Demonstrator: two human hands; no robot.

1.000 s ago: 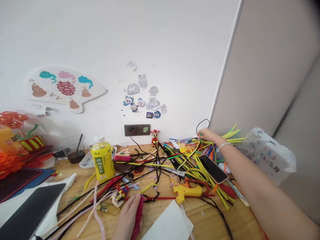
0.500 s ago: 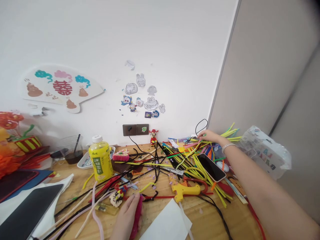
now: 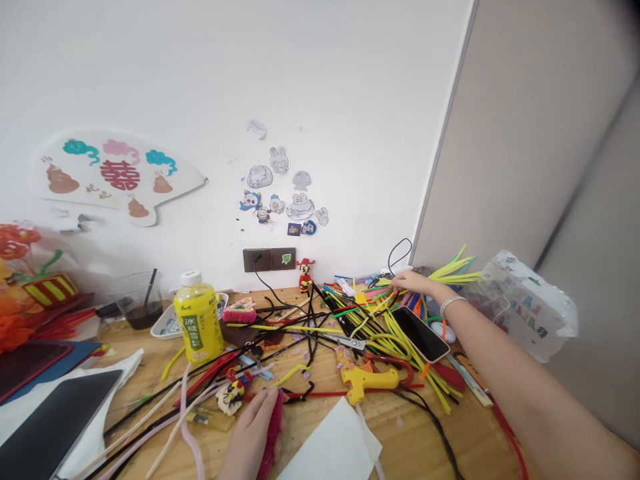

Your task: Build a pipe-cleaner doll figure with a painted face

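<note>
My left hand is closed on a magenta fuzzy piece at the table's front, its far side partly hidden by my fingers. Beside that hand lies a small figure with a cream face. My right hand reaches into the heap of pipe cleaners at the back right, its fingers bent down and pressed together. What they pinch is hidden among the stems. Below the right wrist a phone lies on yellow stems. A yellow glue gun rests between my hands, beside a white sheet.
A yellow drink bottle stands at left, before a cup of dark liquid. A dark tablet lies front left. A small red-hatted figure stands by the wall. A clear plastic bag sits far right. Cables cross the table.
My right hand has lowered slightly into the heap, its fingers bending downward. My left hand keeps its hold on the magenta piece. The view has shifted a little.
</note>
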